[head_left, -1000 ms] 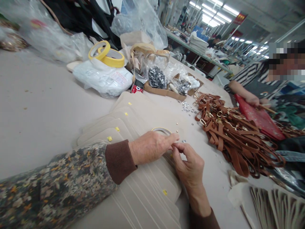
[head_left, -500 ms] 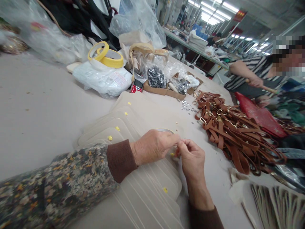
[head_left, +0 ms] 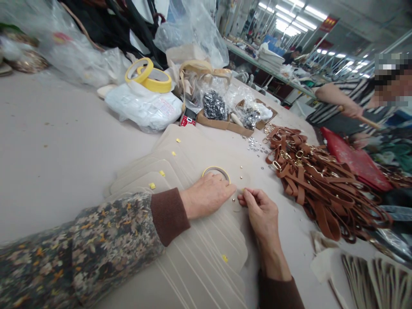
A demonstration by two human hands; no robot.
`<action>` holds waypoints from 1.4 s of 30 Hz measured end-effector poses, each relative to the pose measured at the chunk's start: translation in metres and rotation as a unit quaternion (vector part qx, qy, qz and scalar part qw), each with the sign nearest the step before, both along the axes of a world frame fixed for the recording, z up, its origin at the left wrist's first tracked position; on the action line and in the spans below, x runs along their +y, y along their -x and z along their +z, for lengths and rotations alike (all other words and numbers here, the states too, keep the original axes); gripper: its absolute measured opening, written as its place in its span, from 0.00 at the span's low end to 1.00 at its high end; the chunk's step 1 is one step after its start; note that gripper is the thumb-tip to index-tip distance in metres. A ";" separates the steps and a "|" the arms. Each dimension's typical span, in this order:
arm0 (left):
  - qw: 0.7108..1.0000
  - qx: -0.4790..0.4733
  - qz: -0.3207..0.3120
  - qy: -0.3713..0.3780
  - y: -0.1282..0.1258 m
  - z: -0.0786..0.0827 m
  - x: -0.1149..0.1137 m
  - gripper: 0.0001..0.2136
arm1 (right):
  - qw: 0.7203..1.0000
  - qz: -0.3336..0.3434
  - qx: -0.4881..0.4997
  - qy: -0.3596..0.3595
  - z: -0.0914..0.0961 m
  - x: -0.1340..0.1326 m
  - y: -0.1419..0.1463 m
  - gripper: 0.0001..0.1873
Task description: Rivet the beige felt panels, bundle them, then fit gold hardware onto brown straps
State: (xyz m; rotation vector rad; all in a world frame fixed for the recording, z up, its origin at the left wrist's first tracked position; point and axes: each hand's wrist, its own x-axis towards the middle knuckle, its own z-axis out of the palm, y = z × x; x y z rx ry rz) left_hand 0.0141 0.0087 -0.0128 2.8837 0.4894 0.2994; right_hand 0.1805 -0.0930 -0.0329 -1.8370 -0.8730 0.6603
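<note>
At the middle of the view, taking twelve o'clock as straight away from the wearer, a thin yellow-rimmed ring-shaped tape roll (head_left: 211, 168) lies on overlapping beige flat sheets (head_left: 193, 143). The bare left hand (head_left: 206, 196) rests over its six o'clock edge, fingers bent; I cannot tell whether they grip it. At the roll's four o'clock, the right hand (head_left: 261, 212) has thumb and forefinger pinched together, on what is too small to tell. Good handling probably calls for a steady left palm, a light fingertip pinch, and care around the tiny round gold-coloured metal stud (head_left: 233, 200) between the hands.
</note>
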 end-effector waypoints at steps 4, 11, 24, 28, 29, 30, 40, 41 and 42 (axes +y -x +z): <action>1.000 0.002 -0.001 -0.005 0.001 -0.002 0.001 0.06 | 0.994 0.048 0.067 0.067 0.008 -0.008 -0.003 0.23; 1.000 0.002 0.000 0.004 0.003 0.000 0.002 0.07 | 0.982 0.105 -0.105 0.119 0.009 -0.011 0.008 0.19; 1.000 -0.002 0.005 0.010 0.003 -0.001 0.001 0.07 | 0.961 0.043 -0.258 0.093 0.007 -0.011 0.009 0.22; 1.000 -0.012 0.003 0.006 0.004 -0.002 0.001 0.06 | 0.971 0.069 -0.210 0.090 0.005 -0.022 0.007 0.20; 1.000 -0.014 0.003 0.006 0.004 -0.002 0.001 0.06 | 0.970 0.082 -0.213 0.083 0.003 -0.024 0.008 0.19; 1.000 -0.015 0.004 0.007 0.004 -0.003 0.001 0.06 | 0.968 0.087 -0.224 0.074 0.002 -0.025 0.009 0.18; 0.999 -0.031 -0.015 0.012 0.006 0.005 0.001 0.05 | 0.885 0.157 -0.437 0.032 -0.003 -0.015 0.014 0.14; 0.999 -0.031 -0.017 0.012 0.007 0.007 0.001 0.05 | 0.873 0.172 -0.455 0.040 -0.001 -0.014 0.013 0.14; 0.999 -0.030 -0.018 0.012 0.008 0.008 0.001 0.05 | 0.863 0.188 -0.466 0.045 0.001 -0.014 0.012 0.14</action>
